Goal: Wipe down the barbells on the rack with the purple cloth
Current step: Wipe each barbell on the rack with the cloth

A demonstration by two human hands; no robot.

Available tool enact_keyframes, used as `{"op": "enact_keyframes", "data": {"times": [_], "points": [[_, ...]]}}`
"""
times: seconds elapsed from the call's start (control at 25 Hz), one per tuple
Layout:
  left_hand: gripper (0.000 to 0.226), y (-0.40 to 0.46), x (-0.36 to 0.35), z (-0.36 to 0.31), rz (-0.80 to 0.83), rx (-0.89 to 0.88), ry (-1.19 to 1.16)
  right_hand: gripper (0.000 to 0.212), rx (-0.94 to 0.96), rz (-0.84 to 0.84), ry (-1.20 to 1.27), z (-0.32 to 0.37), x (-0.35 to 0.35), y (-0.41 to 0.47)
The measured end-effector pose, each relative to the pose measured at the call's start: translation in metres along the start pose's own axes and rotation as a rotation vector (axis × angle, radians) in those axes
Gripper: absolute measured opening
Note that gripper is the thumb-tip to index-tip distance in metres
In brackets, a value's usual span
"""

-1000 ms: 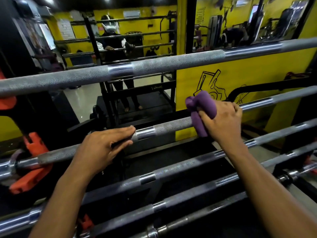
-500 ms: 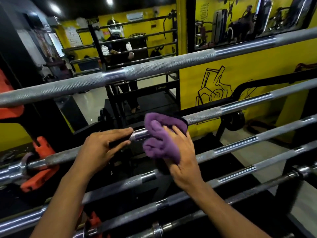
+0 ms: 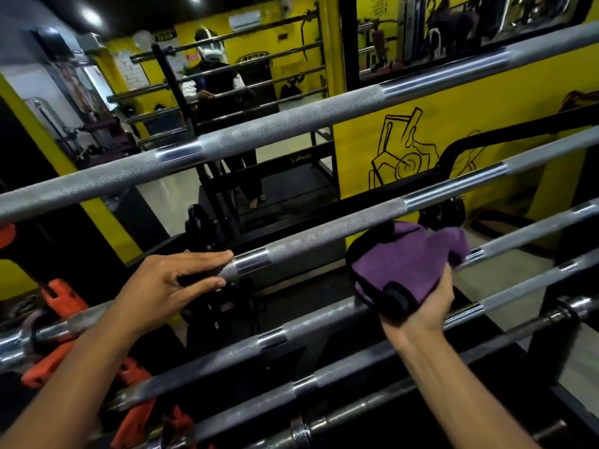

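Observation:
Several steel barbells lie slanted across the rack. The top barbell [image 3: 291, 124] crosses the upper view. My left hand [image 3: 168, 286] grips the second barbell [image 3: 340, 228] near a smooth ring, fingers over it and thumb under. My right hand [image 3: 421, 309] holds the purple cloth [image 3: 408, 264] bunched over the third barbell [image 3: 227, 354], just below the second one. The cloth has a black edge and hides that stretch of bar. A fourth barbell [image 3: 340, 374] and a darker fifth barbell [image 3: 356, 413] lie nearer to me, under my forearms.
Orange weight plates [image 3: 61, 299] sit at the left ends of the bars. A black rack upright [image 3: 557, 322] stands at the right. Behind the rack are a yellow wall with a black drawing [image 3: 405, 157] and a mirror [image 3: 227, 131] showing a person's reflection.
My right hand slid the cloth leftward along the second barbell, then dropped down and right onto the third. My left hand kept its hold on the second barbell.

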State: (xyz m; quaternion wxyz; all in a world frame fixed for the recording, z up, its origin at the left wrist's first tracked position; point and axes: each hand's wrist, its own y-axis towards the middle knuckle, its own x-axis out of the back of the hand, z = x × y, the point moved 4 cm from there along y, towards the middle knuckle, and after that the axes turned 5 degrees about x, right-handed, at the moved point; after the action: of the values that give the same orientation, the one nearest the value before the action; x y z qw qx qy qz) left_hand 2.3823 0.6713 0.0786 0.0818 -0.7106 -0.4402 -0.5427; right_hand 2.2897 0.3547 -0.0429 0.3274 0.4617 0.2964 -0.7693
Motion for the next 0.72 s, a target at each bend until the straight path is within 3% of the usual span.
{"op": "enact_keyframes", "data": {"times": [0.24,0.4,0.6,0.72], "points": [[0.047,-0.003,-0.001,-0.004,-0.026,0.018,0.002,0.047,-0.01,-0.095,0.045,-0.01,-0.003,0.003],[0.037,-0.003,-0.002,-0.005,-0.065,0.043,-0.008,0.057,0.039,-0.035,0.066,-0.011,-0.015,0.022],[0.04,-0.004,0.0,-0.003,-0.091,0.078,0.006,0.046,0.005,-0.034,0.134,-0.024,0.006,0.002],[0.037,-0.004,-0.003,-0.004,-0.081,0.026,0.065,0.057,0.07,-0.006,0.098,-0.01,-0.029,0.026]]}}
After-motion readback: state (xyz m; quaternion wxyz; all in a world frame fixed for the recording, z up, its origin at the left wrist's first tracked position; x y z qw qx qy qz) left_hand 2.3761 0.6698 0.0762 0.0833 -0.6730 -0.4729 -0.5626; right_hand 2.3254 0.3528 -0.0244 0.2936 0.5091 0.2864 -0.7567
